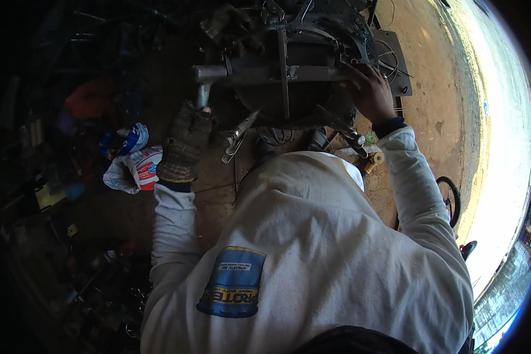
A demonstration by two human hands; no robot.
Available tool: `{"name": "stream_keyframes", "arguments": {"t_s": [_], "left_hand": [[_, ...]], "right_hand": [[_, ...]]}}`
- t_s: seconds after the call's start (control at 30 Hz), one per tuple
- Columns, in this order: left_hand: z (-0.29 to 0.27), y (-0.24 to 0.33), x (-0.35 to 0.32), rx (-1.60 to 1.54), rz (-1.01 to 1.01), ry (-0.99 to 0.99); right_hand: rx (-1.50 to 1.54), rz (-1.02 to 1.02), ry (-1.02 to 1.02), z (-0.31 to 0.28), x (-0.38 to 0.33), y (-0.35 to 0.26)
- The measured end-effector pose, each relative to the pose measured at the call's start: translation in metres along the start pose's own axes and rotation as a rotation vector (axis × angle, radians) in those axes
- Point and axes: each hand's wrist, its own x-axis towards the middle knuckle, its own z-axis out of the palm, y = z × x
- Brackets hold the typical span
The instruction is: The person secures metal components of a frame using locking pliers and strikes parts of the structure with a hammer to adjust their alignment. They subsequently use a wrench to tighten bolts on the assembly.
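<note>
A long metal pipe (248, 75) lies crosswise over a dark round metal piece (312, 100), and a short pipe stub (203, 94) points from its left end toward me. My left hand (182, 141), in a dirty work glove with a bare fingertip showing, is closed around the lower end of the stub. At the pipe's right end my bare right hand (369, 91) has its fingers curled over the metal; the fingertips are partly hidden in shadow. A narrow flat bar (284, 76) crosses the pipe near its middle.
Angled pipe ends (242, 127) jut toward me below the work. Crumpled plastic bags (137, 168) lie on the left floor. Dark clutter fills the far left. On the right are a flat metal plate (398, 62), a brass-coloured fitting (373, 162) and a wheel (449, 200).
</note>
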Motion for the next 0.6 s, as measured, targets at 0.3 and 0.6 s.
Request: {"name": "stream_keyframes", "arguments": {"t_s": [0.3, 0.6], "left_hand": [[0.007, 0.009, 0.004, -0.307, -0.106, 0.05], [-0.003, 0.026, 0.007, 0.863, 0.55, 0.066]], "right_hand": [[-0.099, -0.033, 0.039, -0.003, 0.004, -0.003], [-0.096, 0.02, -0.012, -0.006, 0.002, -0.003]]}}
